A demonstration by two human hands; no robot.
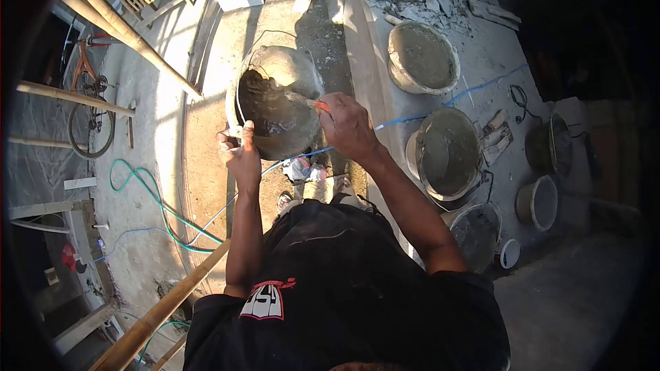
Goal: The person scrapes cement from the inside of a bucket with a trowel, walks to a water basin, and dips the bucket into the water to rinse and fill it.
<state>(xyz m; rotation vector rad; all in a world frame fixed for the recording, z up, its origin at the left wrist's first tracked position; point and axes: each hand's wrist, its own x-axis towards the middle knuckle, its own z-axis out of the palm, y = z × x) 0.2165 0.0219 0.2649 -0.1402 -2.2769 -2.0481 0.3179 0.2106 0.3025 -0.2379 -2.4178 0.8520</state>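
Nearest to the camera is the person's black shirt (pixel 344 288), which has a small printed badge on it. Beyond it, the two bare arms reach forward to one bucket (pixel 294 69), which is tilted so that its mouth faces upward toward the person. In the bucket there is a dark, wet mix (pixel 258 99), gathered more to its left side.

The left hand (pixel 240 154) is at the near left rim of the bucket; its fingers are bent and clamped on this rim, with the thumb standing up. The right hand (pixel 349 127) is above the right rim. Its fingers are closed around the orange handle of a hand tool (pixel 321 106). The handle end comes out from the fingers, and the metal part points left, over the mix; its tip is not clear.

To the right, a wooden board (pixel 364 55) runs along the left edge of the concrete floor (pixel 409 104). Near this edge stand a round filled bucket (pixel 402 81) and, closer to the person, a larger filled bucket (pixel 414 154).
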